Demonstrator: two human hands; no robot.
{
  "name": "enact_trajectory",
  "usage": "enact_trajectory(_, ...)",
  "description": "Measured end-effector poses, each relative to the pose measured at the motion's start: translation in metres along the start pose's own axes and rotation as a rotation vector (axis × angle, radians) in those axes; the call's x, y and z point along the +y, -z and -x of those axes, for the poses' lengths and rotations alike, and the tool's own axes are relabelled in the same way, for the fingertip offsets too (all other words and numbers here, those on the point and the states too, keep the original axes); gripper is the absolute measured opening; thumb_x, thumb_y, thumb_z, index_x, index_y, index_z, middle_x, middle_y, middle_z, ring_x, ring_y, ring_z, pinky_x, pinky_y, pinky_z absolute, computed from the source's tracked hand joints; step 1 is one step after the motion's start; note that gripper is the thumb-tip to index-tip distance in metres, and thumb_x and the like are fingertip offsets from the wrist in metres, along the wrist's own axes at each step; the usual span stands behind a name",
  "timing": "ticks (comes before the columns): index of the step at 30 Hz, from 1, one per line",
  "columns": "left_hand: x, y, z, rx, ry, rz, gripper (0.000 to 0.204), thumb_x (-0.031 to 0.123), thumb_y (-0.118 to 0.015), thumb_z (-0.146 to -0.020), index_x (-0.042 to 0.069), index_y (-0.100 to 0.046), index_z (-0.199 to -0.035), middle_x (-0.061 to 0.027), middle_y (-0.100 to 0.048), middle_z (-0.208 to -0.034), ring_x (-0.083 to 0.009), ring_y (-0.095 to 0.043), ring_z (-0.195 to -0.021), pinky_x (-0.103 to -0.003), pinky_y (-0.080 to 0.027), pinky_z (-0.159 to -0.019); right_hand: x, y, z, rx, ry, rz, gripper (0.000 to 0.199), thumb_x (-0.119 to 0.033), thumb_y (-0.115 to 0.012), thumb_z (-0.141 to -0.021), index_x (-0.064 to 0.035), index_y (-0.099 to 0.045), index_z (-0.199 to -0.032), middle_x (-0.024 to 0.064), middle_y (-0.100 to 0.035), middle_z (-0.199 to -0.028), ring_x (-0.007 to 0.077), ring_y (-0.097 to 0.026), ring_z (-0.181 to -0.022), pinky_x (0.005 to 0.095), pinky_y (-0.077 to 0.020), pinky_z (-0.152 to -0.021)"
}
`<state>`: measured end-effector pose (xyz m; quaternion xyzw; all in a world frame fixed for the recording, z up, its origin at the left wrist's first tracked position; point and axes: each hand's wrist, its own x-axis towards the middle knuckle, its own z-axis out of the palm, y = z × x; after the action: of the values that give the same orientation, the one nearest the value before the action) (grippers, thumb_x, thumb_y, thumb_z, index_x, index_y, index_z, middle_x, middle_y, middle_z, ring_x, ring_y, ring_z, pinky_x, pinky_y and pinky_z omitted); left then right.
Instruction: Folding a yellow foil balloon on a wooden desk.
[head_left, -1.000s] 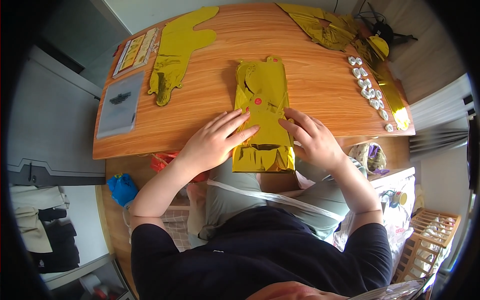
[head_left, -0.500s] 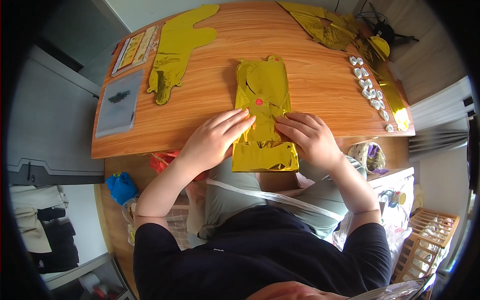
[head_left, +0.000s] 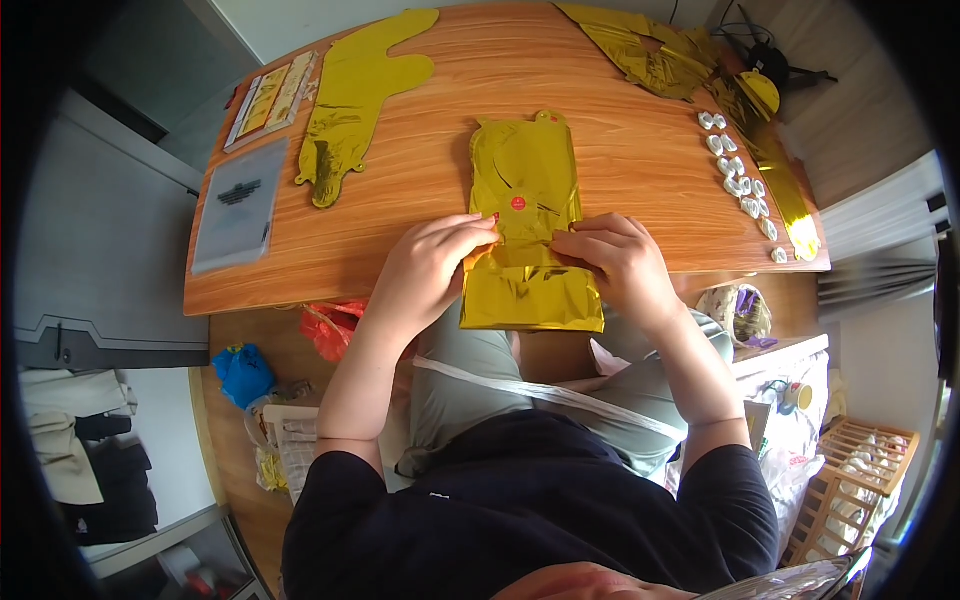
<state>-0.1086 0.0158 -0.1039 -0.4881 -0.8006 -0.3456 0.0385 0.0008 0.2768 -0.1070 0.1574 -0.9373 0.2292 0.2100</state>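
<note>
A folded gold foil balloon (head_left: pixel 522 180) lies at the table's near edge, its lower end (head_left: pixel 532 303) jutting out over my lap. A small red round sticker (head_left: pixel 518 203) shows near its middle. My left hand (head_left: pixel 432 258) pinches the left side of the foil, fingers bent and thumb tucked beneath. On the opposite side, my right hand (head_left: pixel 622 262) grips the foil between curled fingers and thumb. Wrinkles run across the foil between the two hands. The undersides of both grips are hidden.
Another flat gold foil balloon (head_left: pixel 355 95) lies at the far left, near a clear plastic sheet (head_left: pixel 238 205) and a flat box (head_left: pixel 268 100). More gold foil (head_left: pixel 650 60) covers the far right corner. Several small white bundles (head_left: pixel 742 186) line the right side.
The balloon's lower end has risen slightly away from me and looks smoother. My left hand has curled more, and both forearms have drawn inward.
</note>
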Motion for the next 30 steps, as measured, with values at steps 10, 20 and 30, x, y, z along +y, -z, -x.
enact_trajectory(10, -0.004, 0.002, 0.001, -0.02, 0.001, 0.009, 0.023, 0.013, -0.07, -0.092, 0.001, -0.074, -0.112, -0.014, -0.071, -0.125, -0.0327, -0.066, -0.119, -0.041, -0.051, -0.102, -0.01, 0.006, 0.002, 0.059, -0.091, -0.026, 0.032, -0.008, -0.077, -0.084, -0.0073, -0.071, -0.115, 0.011, -0.074, -0.105, 0.0276, -0.07, -0.098, 0.0402, -0.0559, -0.084)
enact_trajectory(20, 0.002, -0.015, -0.016, 0.282, 0.502, 0.352, 0.044, 0.026, -0.071, -0.098, 0.001, -0.059, -0.132, -0.0155, -0.073, -0.084, -0.0269, -0.072, -0.076, -0.035, -0.055, -0.071, -0.018, -0.001, -0.034, 0.147, -0.652, -0.317, 0.059, -0.014, -0.073, -0.095, -0.0018, -0.045, -0.145, 0.012, -0.068, -0.067, 0.021, -0.062, -0.06, 0.033, -0.0495, -0.062)
enact_trajectory(30, -0.002, -0.022, -0.022, 0.338, 0.434, 0.35, 0.065, 0.014, -0.075, -0.094, 0.007, -0.043, -0.15, -0.0126, -0.073, -0.094, -0.0215, -0.072, -0.082, -0.035, -0.056, -0.073, -0.016, 0.001, -0.046, 0.091, -0.812, -0.307, 0.074, -0.025, -0.072, -0.095, -0.0092, -0.038, -0.158, 0.0169, -0.075, -0.084, 0.0241, -0.071, -0.077, 0.0345, -0.0538, -0.074)
